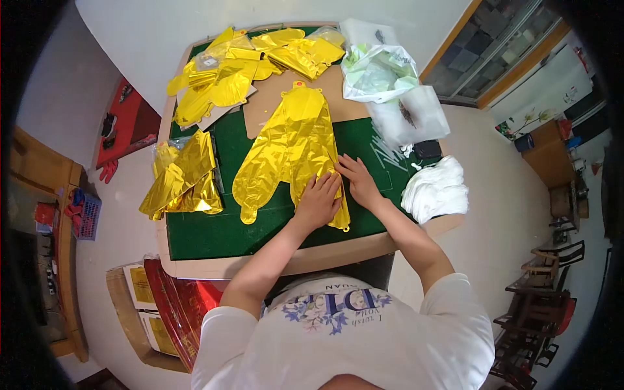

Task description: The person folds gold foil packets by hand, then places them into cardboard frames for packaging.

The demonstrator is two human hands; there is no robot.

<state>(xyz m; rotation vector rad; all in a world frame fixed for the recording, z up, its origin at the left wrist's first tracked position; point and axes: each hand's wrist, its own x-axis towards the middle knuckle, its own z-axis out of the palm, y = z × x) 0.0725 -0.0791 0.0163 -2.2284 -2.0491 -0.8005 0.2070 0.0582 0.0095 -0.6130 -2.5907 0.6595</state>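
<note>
A flat gold foil balloon (290,140) lies on the green table top, its tabbed end pointing away from me and two leg-like lobes toward me. Its right lobe looks narrower than the left one and seems folded over along the right edge. My left hand (320,199) rests on that right lobe with fingers stretched out. Beside it, my right hand (356,179) touches the right edge of the foil, its fingers extended. Part of the right lobe is hidden under my left hand.
More gold foil balloons (227,75) are heaped at the back left, and a crumpled gold foil piece (185,179) lies at the left. A white plastic bag (380,75), a clear plastic pack (422,116), a black box (427,149) and a white bundle (437,190) line the right side.
</note>
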